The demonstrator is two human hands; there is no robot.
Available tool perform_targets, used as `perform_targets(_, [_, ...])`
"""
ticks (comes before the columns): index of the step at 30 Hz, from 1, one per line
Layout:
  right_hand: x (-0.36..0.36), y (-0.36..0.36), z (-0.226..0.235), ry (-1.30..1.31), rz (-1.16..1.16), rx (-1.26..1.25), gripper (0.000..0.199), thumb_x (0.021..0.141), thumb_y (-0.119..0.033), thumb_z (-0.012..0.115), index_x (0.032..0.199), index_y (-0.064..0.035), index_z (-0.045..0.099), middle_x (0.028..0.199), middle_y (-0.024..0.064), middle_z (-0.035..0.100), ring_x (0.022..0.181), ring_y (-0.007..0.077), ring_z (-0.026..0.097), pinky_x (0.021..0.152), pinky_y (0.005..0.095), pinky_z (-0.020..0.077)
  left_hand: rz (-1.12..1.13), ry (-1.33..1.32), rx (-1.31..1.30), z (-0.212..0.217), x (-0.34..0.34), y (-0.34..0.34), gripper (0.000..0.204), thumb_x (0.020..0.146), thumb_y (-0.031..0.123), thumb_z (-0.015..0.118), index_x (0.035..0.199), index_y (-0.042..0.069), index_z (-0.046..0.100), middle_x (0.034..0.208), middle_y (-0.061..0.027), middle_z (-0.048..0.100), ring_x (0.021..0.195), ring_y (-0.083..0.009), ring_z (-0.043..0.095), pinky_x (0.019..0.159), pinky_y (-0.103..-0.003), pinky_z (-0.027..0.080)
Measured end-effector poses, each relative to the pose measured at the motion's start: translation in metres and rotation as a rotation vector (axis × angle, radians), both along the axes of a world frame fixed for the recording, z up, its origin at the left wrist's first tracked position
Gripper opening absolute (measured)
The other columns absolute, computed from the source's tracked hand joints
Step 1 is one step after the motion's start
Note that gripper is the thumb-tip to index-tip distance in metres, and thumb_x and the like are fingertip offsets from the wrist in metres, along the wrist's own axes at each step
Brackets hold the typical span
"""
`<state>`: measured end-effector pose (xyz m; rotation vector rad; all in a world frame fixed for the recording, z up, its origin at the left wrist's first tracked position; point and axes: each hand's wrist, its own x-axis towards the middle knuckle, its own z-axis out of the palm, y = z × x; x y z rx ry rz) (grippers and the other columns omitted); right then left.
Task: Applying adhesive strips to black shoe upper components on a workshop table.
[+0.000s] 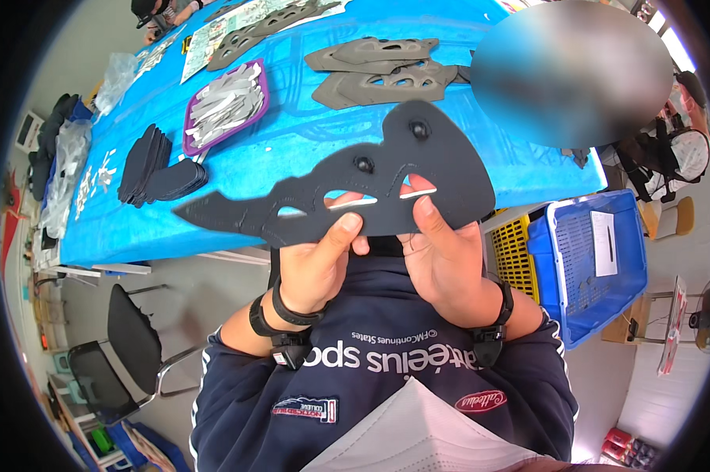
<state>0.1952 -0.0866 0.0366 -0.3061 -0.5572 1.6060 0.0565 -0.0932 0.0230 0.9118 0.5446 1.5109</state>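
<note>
Both hands hold a dark grey flat cut-out panel (449,177) up in front of my body, above the near edge of the table. It has a pointed left end, a broad rounded right end, several slots with light edges, stitch-like lines and two round black knobs. My left hand (316,263) pinches its lower edge at the middle, thumb on the near face and a fingertip showing through a slot. Further right, my right hand (447,263) grips the same edge, thumb in front; one fingertip shows through another slot. The other fingers are mostly hidden behind the panel.
Beyond the panel lies a blue-covered table (280,145) with stacked black L-shaped pieces (150,169), a purple basket (187,134) of pale strips and grey cut-out panels (382,86). A blue crate (563,267) and yellow crate (512,252) stand right; a black chair (135,334), left. Another person (162,14) sits far left.
</note>
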Motion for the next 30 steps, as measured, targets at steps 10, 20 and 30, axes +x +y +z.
perform_targets(10, [-0.011,0.010,-0.009,-0.020,0.074,-0.061,0.023,0.084,-0.004,0.049,0.107,-0.0026,0.050,0.102,0.0090,0.056,0.097,0.0197,0.054,0.084,0.0354,0.0438,0.113,-0.094,-0.084,0.003,-0.002,0.013,0.020,0.076,-0.002,0.058,0.095,0.001,0.054,0.095,-0.0096,0.058,0.085,-0.0162,0.057,0.077,-0.027,0.045])
perform_targets(20, [-0.008,0.016,-0.002,-0.007,0.032,-0.113,0.015,0.085,-0.006,0.049,0.099,-0.0027,0.052,0.103,0.0098,0.054,0.094,0.0205,0.056,0.080,0.0350,0.0468,0.082,-0.132,-0.103,0.012,-0.010,0.011,0.010,0.081,0.006,0.056,0.091,0.003,0.058,0.089,-0.0049,0.060,0.084,-0.0138,0.056,0.078,-0.028,0.044])
perform_targets(30, [-0.006,0.026,0.009,-0.036,-0.034,-0.033,0.009,0.082,-0.004,0.054,0.091,-0.0062,0.053,0.086,0.0035,0.057,0.084,0.0157,0.057,0.075,0.0306,0.0472,0.046,-0.134,-0.023,0.018,-0.030,0.023,0.010,0.085,0.011,0.051,0.091,0.005,0.057,0.089,-0.0041,0.061,0.082,-0.0140,0.058,0.077,-0.029,0.045])
